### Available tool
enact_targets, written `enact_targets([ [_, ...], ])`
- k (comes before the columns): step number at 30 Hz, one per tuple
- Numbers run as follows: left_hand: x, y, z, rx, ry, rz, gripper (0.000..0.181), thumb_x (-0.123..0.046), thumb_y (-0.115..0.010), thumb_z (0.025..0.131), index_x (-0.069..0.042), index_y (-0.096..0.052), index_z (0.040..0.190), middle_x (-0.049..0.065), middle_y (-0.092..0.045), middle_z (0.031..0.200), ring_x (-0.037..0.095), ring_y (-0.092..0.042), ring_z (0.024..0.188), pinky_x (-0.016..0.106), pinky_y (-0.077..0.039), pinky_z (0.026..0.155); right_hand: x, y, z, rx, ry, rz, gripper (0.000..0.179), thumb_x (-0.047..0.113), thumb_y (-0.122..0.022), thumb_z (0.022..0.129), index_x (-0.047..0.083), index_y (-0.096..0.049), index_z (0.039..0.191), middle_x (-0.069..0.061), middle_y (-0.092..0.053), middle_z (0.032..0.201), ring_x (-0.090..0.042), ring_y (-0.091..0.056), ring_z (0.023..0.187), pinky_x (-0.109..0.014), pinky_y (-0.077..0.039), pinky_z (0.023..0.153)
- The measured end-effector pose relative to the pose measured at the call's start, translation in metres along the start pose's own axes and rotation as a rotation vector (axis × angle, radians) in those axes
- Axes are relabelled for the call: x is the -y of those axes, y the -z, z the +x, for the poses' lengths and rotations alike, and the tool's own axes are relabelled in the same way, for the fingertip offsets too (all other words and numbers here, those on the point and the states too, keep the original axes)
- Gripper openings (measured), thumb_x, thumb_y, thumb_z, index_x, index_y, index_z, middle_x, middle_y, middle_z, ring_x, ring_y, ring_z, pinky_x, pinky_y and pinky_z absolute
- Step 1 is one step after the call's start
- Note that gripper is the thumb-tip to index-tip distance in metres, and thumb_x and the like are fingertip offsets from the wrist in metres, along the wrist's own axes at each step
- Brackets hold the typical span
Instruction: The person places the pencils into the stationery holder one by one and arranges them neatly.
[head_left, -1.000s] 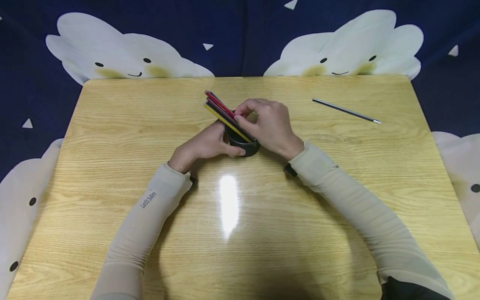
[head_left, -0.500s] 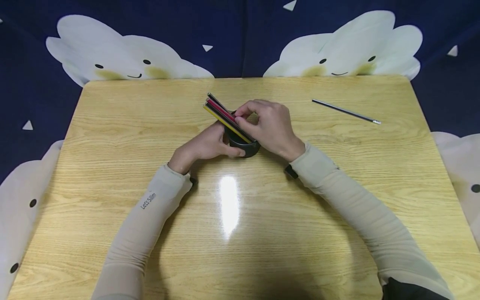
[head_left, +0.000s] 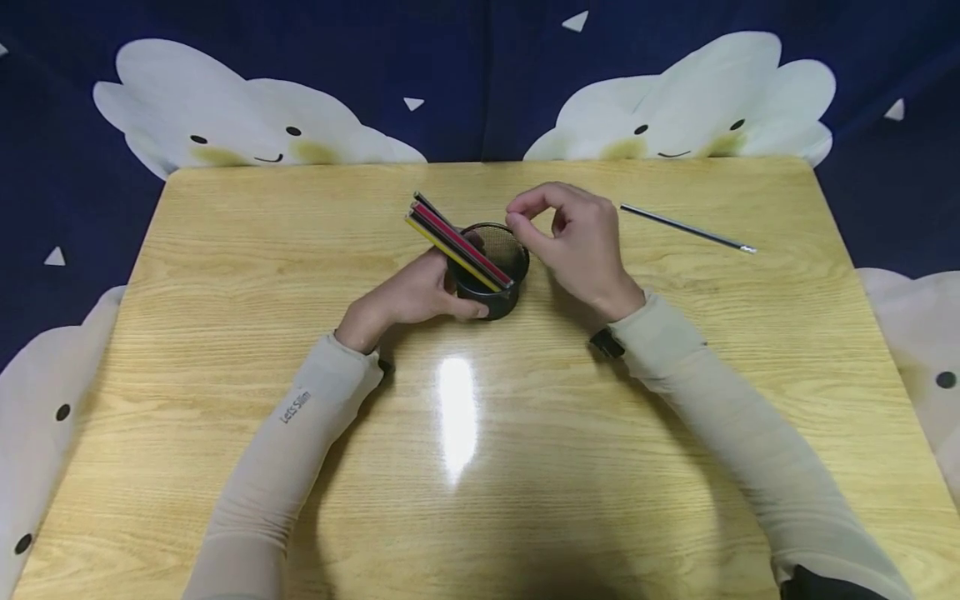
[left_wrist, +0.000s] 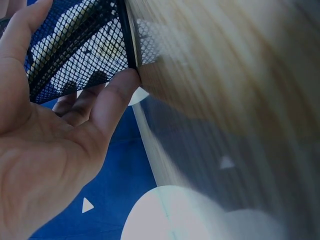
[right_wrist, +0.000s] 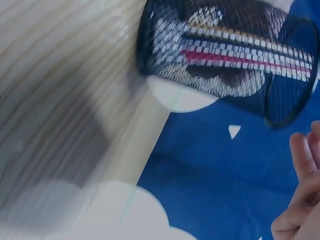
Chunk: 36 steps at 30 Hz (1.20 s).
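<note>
A black mesh pencil cup [head_left: 504,303] stands on the table in front of me, its round rim facing up in the head view. My left hand [head_left: 411,288] holds it from the left, thumb at the near side and fingers round the back; in the left wrist view the fingers reach along the mesh [left_wrist: 95,55]. Several pencils [head_left: 459,247], red, yellow and dark, lean out of the cup toward the upper left. Just right of the rim hovers my right hand [head_left: 581,237], fingers loosely bent and nothing held. The right wrist view shows the pencils through the mesh wall [right_wrist: 225,55].
A dark pencil [head_left: 686,227] with a pale end lies at the back right of the wooden table [head_left: 600,467]. Behind the table's far edge hangs a dark blue cloth [head_left: 480,75] printed with white clouds.
My right hand has let go of the red pencil and moved right, off the cup. The red pencil has settled lower among the others. The left hand keeps its hold.
</note>
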<state>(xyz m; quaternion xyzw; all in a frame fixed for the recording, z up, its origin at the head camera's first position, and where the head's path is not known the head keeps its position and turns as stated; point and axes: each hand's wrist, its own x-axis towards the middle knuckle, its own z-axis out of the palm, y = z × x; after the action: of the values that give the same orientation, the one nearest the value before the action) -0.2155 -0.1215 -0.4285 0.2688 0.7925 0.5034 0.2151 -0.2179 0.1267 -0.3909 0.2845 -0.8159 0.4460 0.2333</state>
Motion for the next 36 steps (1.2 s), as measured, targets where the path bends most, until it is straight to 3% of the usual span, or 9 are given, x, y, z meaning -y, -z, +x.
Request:
enact_targets([
  [2, -0.001, 0.0, -0.001, -0.001, 0.016, 0.011, 0.099, -0.016, -0.094, 0.086, 0.004, -0.037, 0.164, 0.02, -0.036, 0.171, 0.024, -0.041, 0.146, 0.036, -0.026, 0.125, -0.005, 0.008, -0.001, -0.012, -0.025, -0.002, 0.005, 0.009, -0.081, 0.097, 0.004, -0.082, 0.098, -0.006, -0.078, 0.089, -0.016, -0.051, 0.061, -0.021, -0.034, 0.057],
  [5, -0.002, -0.001, -0.001, 0.001, 0.037, 0.018, 0.1, -0.017, -0.094, 0.087, 0.001, -0.035, 0.166, 0.018, -0.036, 0.171, 0.025, -0.056, 0.116, 0.034, -0.036, 0.114, -0.014, 0.021, -0.005, -0.021, -0.066, -0.018, 0.006, 0.01, -0.082, 0.097, 0.004, -0.082, 0.098, -0.006, -0.078, 0.089, -0.013, -0.048, 0.06, -0.021, -0.033, 0.056],
  [9, -0.001, -0.002, -0.002, 0.011, 0.045, 0.015, 0.089, -0.017, -0.092, 0.089, -0.001, -0.045, 0.162, 0.015, -0.042, 0.168, 0.026, -0.053, 0.078, 0.033, -0.046, 0.09, -0.029, 0.041, -0.012, -0.024, -0.098, -0.073, 0.007, 0.011, -0.082, 0.097, 0.003, -0.083, 0.098, -0.008, -0.079, 0.089, -0.009, -0.047, 0.059, -0.02, -0.033, 0.056],
  [20, -0.003, -0.002, -0.002, 0.01, 0.051, 0.012, 0.092, -0.015, -0.092, 0.088, 0.001, -0.041, 0.163, 0.018, -0.035, 0.172, 0.028, -0.053, 0.117, 0.037, -0.036, 0.114, -0.067, 0.097, -0.04, 0.001, -0.245, -0.295, 0.009, 0.013, -0.079, 0.101, 0.007, -0.085, 0.104, -0.006, -0.079, 0.091, 0.0, -0.048, 0.059, -0.016, -0.034, 0.057],
  [27, -0.002, -0.003, -0.002, 0.006, 0.057, 0.009, 0.082, -0.014, -0.091, 0.089, -0.002, -0.048, 0.158, 0.014, -0.043, 0.167, 0.023, -0.055, 0.078, 0.036, -0.048, 0.089, -0.086, 0.124, -0.053, 0.079, -0.305, -0.435, 0.012, 0.017, -0.079, 0.102, 0.008, -0.085, 0.106, -0.008, -0.08, 0.097, 0.008, -0.041, 0.055, -0.018, -0.03, 0.055],
  [28, -0.002, -0.003, -0.002, 0.006, 0.058, 0.004, 0.079, -0.014, -0.091, 0.089, -0.002, -0.051, 0.156, 0.015, -0.042, 0.168, 0.024, -0.057, 0.081, 0.036, -0.048, 0.091, -0.089, 0.126, -0.054, 0.091, -0.307, -0.455, 0.012, 0.018, -0.079, 0.102, 0.008, -0.085, 0.107, -0.009, -0.08, 0.098, 0.008, -0.041, 0.054, -0.019, -0.03, 0.055],
  [31, -0.002, -0.002, -0.002, 0.009, 0.057, 0.004, 0.085, -0.015, -0.092, 0.089, -0.002, -0.047, 0.16, 0.016, -0.039, 0.169, 0.022, -0.058, 0.098, 0.035, -0.044, 0.102, -0.095, 0.132, -0.053, 0.138, -0.315, -0.51, 0.013, 0.017, -0.078, 0.103, 0.006, -0.084, 0.108, -0.012, -0.08, 0.103, -0.001, -0.047, 0.056, -0.026, -0.032, 0.06],
  [34, -0.002, -0.002, -0.002, 0.012, 0.055, 0.013, 0.097, -0.016, -0.092, 0.089, -0.002, -0.036, 0.167, 0.017, -0.041, 0.167, 0.025, -0.057, 0.098, 0.037, -0.045, 0.098, -0.101, 0.135, -0.052, 0.221, -0.346, -0.558, 0.016, 0.016, -0.075, 0.104, 0.004, -0.083, 0.111, -0.017, -0.079, 0.108, -0.019, -0.053, 0.06, -0.037, -0.034, 0.062],
  [36, -0.002, -0.002, -0.003, 0.014, 0.053, 0.018, 0.103, -0.017, -0.092, 0.089, -0.002, -0.03, 0.17, 0.016, -0.046, 0.163, 0.025, -0.055, 0.084, 0.038, -0.046, 0.087, -0.105, 0.137, -0.05, 0.279, -0.376, -0.582, 0.018, 0.017, -0.074, 0.105, 0.003, -0.082, 0.113, -0.019, -0.078, 0.11, -0.027, -0.053, 0.062, -0.043, -0.035, 0.061],
])
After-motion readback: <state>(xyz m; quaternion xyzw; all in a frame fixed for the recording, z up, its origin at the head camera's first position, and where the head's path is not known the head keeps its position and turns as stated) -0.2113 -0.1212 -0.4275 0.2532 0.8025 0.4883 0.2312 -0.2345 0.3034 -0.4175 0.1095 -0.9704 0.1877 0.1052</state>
